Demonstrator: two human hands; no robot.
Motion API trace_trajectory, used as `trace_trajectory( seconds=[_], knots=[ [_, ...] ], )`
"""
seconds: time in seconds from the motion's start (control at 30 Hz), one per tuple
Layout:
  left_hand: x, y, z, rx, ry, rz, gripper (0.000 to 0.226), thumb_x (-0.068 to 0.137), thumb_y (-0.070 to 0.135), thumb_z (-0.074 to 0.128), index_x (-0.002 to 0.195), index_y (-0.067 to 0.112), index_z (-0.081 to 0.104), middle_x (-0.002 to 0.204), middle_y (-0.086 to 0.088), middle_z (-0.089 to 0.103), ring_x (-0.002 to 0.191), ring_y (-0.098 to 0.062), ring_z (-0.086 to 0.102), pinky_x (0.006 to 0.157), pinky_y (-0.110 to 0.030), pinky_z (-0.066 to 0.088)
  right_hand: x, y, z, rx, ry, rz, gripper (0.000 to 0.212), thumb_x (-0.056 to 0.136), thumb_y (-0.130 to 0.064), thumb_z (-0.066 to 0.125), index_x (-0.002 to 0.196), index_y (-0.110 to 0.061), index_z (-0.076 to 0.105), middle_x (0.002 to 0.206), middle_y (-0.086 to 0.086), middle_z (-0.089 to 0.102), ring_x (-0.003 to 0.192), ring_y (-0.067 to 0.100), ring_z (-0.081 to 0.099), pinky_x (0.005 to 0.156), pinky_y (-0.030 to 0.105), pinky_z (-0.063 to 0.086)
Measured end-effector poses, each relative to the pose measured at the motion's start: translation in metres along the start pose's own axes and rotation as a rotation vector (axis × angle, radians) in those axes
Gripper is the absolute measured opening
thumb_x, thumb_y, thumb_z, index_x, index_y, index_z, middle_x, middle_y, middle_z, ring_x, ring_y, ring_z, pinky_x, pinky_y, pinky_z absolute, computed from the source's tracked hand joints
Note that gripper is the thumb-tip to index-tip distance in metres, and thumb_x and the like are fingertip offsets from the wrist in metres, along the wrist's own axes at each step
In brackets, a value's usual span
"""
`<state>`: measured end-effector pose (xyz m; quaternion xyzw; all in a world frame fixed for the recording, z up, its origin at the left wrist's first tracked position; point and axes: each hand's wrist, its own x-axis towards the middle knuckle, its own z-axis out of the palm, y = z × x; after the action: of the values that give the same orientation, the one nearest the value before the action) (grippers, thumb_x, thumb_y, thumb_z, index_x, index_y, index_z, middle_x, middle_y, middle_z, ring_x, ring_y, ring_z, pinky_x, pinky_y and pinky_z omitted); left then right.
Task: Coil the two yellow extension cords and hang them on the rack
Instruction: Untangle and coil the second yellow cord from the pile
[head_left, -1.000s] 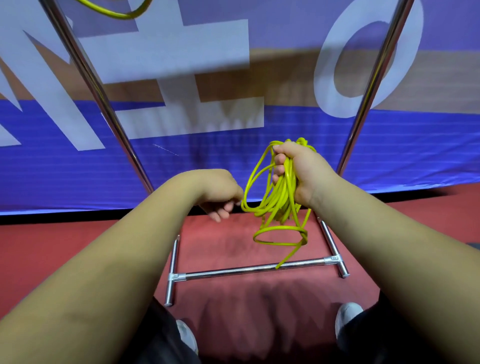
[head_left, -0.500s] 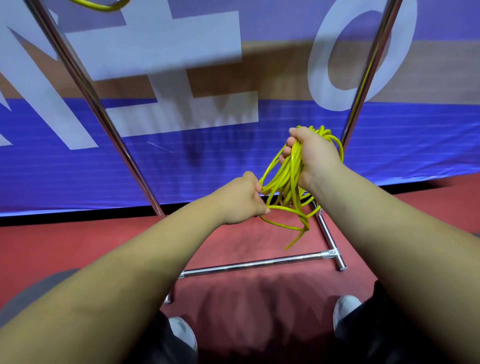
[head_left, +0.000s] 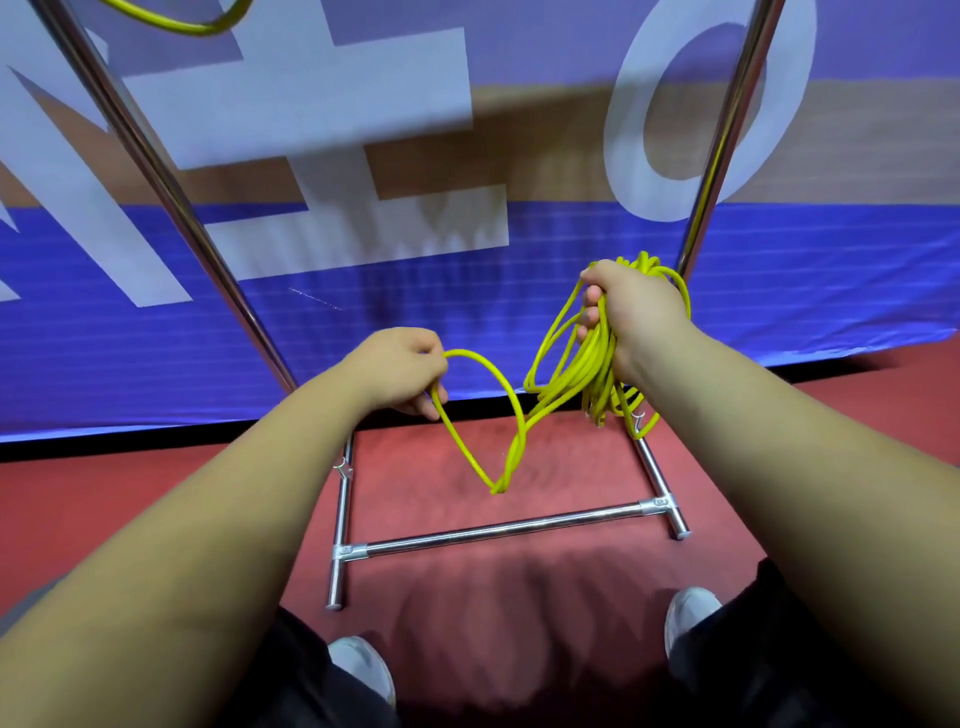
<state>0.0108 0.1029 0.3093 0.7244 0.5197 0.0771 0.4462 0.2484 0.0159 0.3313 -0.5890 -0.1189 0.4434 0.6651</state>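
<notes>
Two hands are being kept on one yellow cord (head_left: 582, 364) in front of a metal rack (head_left: 498, 530). A bundle of loops is being gripped in the closed right hand (head_left: 631, 312), with the coils hanging down toward six o'clock. A single slack loop (head_left: 488, 410) is being pinched by the closed fingers of the left hand (head_left: 400, 371), lying at about eight o'clock from the bundle. The loop's long axis is running down and toward four o'clock, dipping to a low bend between the hands. The left hand is judged the nearer to this free length. Another yellow cord (head_left: 176, 21) is being glimpsed at eleven o'clock, high on the rack.
</notes>
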Motion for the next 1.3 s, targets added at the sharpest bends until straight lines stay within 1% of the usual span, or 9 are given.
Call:
trace_trajectory(
  seconds=[0.2,0.3,0.47,0.6,0.73,0.9,1.1,1.2,1.3],
  knots=[
    [0.008,-0.002,-0.018,-0.470,0.266,-0.178,0.028,0.090,0.006,0.043,0.112,-0.006,0.055,0.087,-0.020,0.068,0.054,-0.030,0.067,0.061,-0.045,0.064,-0.003,0.003,-0.002,-0.165,-0.001,-0.078,0.017,0.090,-0.012,0.066,0.074,-0.013,0.061,0.054,-0.001,0.055,0.041,0.015,0.044,0.048,0.028,0.047],
    [0.012,-0.010,-0.029,-0.627,0.339,-0.268,0.027,0.093,0.003,0.039,0.116,-0.005,0.051,0.090,-0.017,0.063,0.056,-0.023,0.064,0.060,-0.045,0.064,-0.001,0.006,-0.005,-0.205,0.007,-0.107,0.016,0.089,-0.012,0.066,0.074,-0.012,0.061,0.055,0.000,0.055,0.042,0.016,0.045,0.047,0.029,0.047],
    [0.018,-0.024,-0.029,-0.477,0.317,-0.317,0.019,0.100,0.010,0.046,0.109,0.002,0.061,0.088,-0.011,0.070,0.069,-0.021,0.072,0.059,-0.037,0.062,0.000,0.007,-0.007,-0.179,-0.060,-0.068,0.021,0.091,-0.014,0.067,0.071,-0.014,0.060,0.054,0.000,0.053,0.041,0.015,0.043,0.047,0.029,0.046],
    [0.021,-0.024,-0.018,-0.388,0.294,-0.294,0.008,0.101,0.009,0.053,0.103,0.007,0.061,0.090,-0.010,0.063,0.068,-0.020,0.061,0.065,-0.034,0.057,-0.002,0.010,-0.006,-0.171,-0.226,0.013,0.021,0.096,-0.019,0.066,0.076,-0.017,0.060,0.057,-0.001,0.049,0.042,0.014,0.040,0.049,0.029,0.044],
    [0.025,-0.021,-0.021,-0.344,0.335,-0.250,0.023,0.099,-0.003,0.051,0.092,0.016,0.060,0.089,-0.011,0.059,0.065,-0.022,0.055,0.061,-0.034,0.055,-0.015,0.008,-0.001,-0.279,-0.413,0.062,0.019,0.099,-0.024,0.068,0.084,-0.017,0.060,0.057,-0.001,0.044,0.041,0.014,0.037,0.048,0.028,0.041],
    [0.028,-0.014,-0.019,-0.449,0.358,-0.235,0.025,0.102,0.000,0.041,0.102,0.015,0.061,0.084,-0.006,0.058,0.066,-0.019,0.058,0.062,-0.034,0.056,-0.028,0.009,0.001,-0.470,-0.622,0.093,0.036,0.095,-0.016,0.069,0.062,-0.015,0.056,0.056,0.006,0.044,0.044,0.020,0.040,0.051,0.032,0.044],
    [0.031,-0.013,-0.034,-0.439,0.585,-0.305,0.023,0.093,0.000,0.051,0.114,0.005,0.060,0.084,-0.012,0.056,0.072,-0.030,0.058,0.057,-0.032,0.048,-0.028,0.018,0.002,-0.474,-0.572,0.210,0.040,0.097,-0.017,0.065,0.058,-0.016,0.057,0.056,0.003,0.046,0.046,0.019,0.044,0.052,0.033,0.048],
    [0.027,-0.014,-0.039,-0.377,0.580,-0.208,0.014,0.093,0.011,0.070,0.104,0.005,0.063,0.074,-0.006,0.049,0.062,-0.024,0.046,0.060,-0.033,0.041,-0.024,0.020,0.001,-0.457,-0.500,0.224,0.028,0.098,-0.017,0.063,0.071,-0.015,0.057,0.058,0.002,0.049,0.045,0.017,0.047,0.054,0.033,0.051],
    [0.021,-0.013,-0.037,-0.484,0.524,-0.093,0.031,0.087,0.031,0.082,0.096,0.014,0.058,0.073,-0.002,0.039,0.057,-0.020,0.034,0.050,-0.029,0.035,-0.016,0.022,-0.001,-0.475,-0.395,0.247,0.021,0.099,-0.019,0.062,0.078,-0.016,0.058,0.056,-0.001,0.051,0.044,0.016,0.050,0.055,0.032,0.053]
  ],
)
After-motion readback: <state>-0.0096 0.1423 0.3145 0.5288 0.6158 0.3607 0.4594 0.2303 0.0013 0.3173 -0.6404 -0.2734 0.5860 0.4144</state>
